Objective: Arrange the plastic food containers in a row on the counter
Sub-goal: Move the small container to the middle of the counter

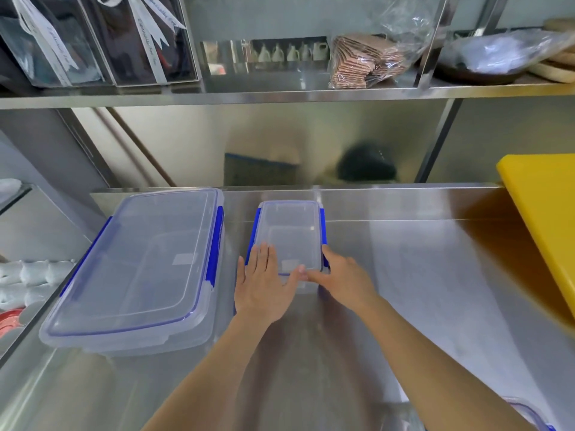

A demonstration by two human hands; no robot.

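While small lidded container (291, 236) sits mid-counter (404, 275), just right of large lidded container (140, 265), left hand (264, 283) lies flat, fingers spread on lid; right hand (342, 279) cups near right corner.

Third container (525, 413) cut off, bottom-right corner.

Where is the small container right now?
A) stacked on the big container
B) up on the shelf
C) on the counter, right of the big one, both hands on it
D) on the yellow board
C: the small container sits on the counter right of the big container, with the left hand and right hand at its near end.
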